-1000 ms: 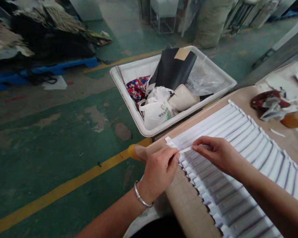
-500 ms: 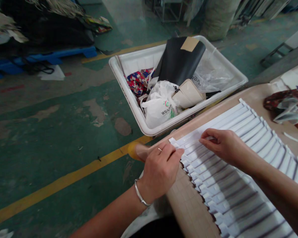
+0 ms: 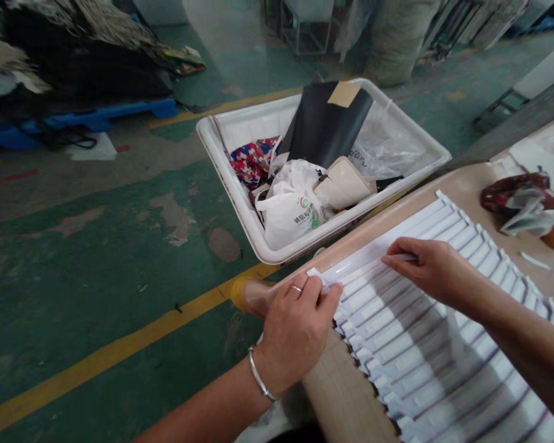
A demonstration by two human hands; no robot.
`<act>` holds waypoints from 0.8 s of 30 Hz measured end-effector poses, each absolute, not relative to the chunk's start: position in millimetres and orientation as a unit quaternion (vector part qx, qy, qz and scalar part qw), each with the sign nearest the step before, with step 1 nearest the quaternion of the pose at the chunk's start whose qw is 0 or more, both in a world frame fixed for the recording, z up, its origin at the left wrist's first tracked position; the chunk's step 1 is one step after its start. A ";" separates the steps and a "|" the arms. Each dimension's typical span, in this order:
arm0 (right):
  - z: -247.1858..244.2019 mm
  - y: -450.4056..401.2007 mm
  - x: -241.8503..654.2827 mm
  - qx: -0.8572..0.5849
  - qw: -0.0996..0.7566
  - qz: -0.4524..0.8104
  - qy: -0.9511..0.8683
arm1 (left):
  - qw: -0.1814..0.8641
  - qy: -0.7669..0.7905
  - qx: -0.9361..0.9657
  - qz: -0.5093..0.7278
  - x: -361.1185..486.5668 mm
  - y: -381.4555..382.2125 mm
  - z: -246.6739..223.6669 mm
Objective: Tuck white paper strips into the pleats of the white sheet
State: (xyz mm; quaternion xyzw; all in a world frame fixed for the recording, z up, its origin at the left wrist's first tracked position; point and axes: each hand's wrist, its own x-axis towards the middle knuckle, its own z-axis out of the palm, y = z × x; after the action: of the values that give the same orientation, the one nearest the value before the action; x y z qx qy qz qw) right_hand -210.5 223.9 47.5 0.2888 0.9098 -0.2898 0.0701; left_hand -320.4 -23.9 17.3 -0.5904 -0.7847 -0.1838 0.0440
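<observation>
A row of white, folded paper-like strips [image 3: 415,320] lies overlapping in steps across a tan-covered table. My left hand [image 3: 300,326], with a ring and a bangle, is closed at the near left end of the top white strip [image 3: 362,261]. Its thumb and fingertips press on that end. My right hand [image 3: 425,267] hovers over the middle of the top strips in a closed pinch. Something thin and pale shows between its fingers, too small to name. The right forearm casts a shadow over the strips and hides part of them.
Beyond the table stands a white plastic tub [image 3: 277,255] with a white carrier bag [image 3: 289,206], a black sheet [image 3: 323,123] and a patterned cloth [image 3: 253,161]. A dark red bundle with clear plastic [image 3: 517,194] lies at the table's right. Left, a blue pallet [image 3: 161,107] bears dark material.
My right hand has shifted slightly to the right along the top strips, still pinched. The left hand stays at the strip's end. The whole view has moved a little.
</observation>
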 end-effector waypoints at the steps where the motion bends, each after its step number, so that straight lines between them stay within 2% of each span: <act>1: 47.1 235.4 -207.1 0.295 0.059 -0.279 0.912 | 0.044 -0.784 -0.591 -0.186 -320.3 -24.1 17.0; 8: 36.9 299.9 -188.7 0.332 0.008 -0.213 0.919 | 0.055 -0.781 -0.590 -0.199 -322.2 -22.3 14.6; 24: 31.4 302.9 -201.0 0.357 0.020 -0.143 0.923 | 0.052 -0.772 -0.594 -0.221 -324.0 -21.2 15.6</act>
State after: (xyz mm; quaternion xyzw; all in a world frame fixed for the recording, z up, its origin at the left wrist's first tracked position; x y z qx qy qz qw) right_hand -201.0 302.9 31.4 0.3568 0.9229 -0.1432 0.0199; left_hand -324.0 -21.2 15.6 -0.5940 -0.7718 -0.2208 0.0519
